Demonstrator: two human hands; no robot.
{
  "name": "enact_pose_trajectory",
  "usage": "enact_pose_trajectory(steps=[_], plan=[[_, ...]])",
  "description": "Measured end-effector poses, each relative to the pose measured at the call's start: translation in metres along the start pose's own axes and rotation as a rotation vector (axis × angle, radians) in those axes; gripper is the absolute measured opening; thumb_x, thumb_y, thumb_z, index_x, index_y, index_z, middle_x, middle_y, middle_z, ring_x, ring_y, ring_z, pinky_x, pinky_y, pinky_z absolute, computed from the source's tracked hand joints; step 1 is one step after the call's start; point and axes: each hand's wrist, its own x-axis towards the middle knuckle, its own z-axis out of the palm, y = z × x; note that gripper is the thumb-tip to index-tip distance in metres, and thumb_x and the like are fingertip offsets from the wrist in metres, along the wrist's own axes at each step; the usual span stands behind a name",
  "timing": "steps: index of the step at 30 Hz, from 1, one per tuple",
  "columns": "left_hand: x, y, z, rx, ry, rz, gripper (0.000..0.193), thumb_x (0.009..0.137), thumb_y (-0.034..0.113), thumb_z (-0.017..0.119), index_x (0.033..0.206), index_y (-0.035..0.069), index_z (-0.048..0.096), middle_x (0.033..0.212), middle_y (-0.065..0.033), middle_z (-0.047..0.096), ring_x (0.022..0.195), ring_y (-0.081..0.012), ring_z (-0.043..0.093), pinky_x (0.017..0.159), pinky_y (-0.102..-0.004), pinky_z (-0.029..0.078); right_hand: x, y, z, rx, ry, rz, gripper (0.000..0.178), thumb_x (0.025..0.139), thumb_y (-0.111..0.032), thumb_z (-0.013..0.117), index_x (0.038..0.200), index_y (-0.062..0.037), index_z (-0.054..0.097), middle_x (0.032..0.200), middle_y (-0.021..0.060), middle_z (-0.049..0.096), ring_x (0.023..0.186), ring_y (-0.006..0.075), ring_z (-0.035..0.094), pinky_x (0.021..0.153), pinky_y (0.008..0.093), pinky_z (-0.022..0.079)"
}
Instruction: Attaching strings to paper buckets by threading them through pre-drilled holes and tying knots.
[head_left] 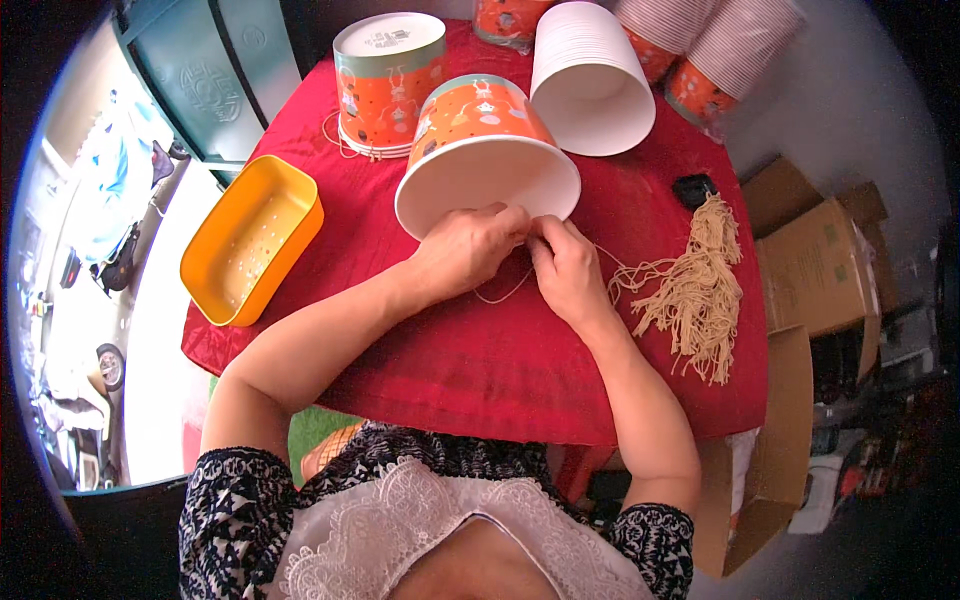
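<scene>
An orange paper bucket point(482, 112) with a pale green base band lies tilted on its side, its white mouth facing me. At the near edge of its rim, my left hand point(470, 246) and my right hand point(568, 262) meet with fingertips pinched together. A thin beige cord point(508, 292) runs at the fingers of both hands, looping below them and trailing right. It leads toward a loose bundle of beige cords point(705, 280), tied with something black at its top. The fingers partly hide the cord's end and the rim there.
A similar upside-down bucket point(388, 105) with cord at its rim stands behind left. A nested stack of white buckets point(590, 75) lies behind right, with more stacks point(715, 75) beyond. A yellow tray point(205, 265) holding small bits sits left on the red cloth point(470, 385). Cardboard boxes point(815, 265) stand right.
</scene>
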Motion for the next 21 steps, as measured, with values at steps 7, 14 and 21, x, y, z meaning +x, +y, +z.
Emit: enact_pose_trajectory(steps=[7,14,21], plan=[[0.001,-0.005,-0.005,-0.217,-0.010,-0.167,0.009,0.083,0.006,0.063,0.091,0.002,0.061,0.082,-0.0182,0.067,0.078,-0.0362,0.066,0.068,-0.0433,0.052,-0.001,-0.004,0.000,0.047,0.063,-0.067,0.008,0.085,0.001,0.061,0.092,0.0034,0.059,0.085,0.0199,0.064,0.079,0.0346,0.066,0.069,0.0390,0.051],[0.004,0.000,-0.005,-0.221,0.007,-0.243,0.009,0.083,0.005,0.058,0.089,0.000,0.062,0.081,-0.0192,0.066,0.078,-0.0368,0.066,0.070,-0.0439,0.052,-0.002,-0.005,-0.010,0.096,-0.008,-0.060,0.010,0.081,0.000,0.060,0.090,0.0007,0.057,0.084,0.0198,0.063,0.078,0.0379,0.064,0.068,0.0433,0.051],[0.003,-0.005,-0.002,-0.171,-0.012,-0.295,0.013,0.086,0.010,0.058,0.092,-0.001,0.060,0.081,-0.0236,0.064,0.077,-0.0408,0.064,0.069,-0.0461,0.051,-0.002,-0.004,-0.011,-0.009,-0.090,-0.125,0.011,0.076,0.001,0.060,0.086,0.0010,0.056,0.085,0.0192,0.056,0.075,0.0378,0.060,0.066,0.0449,0.051]])
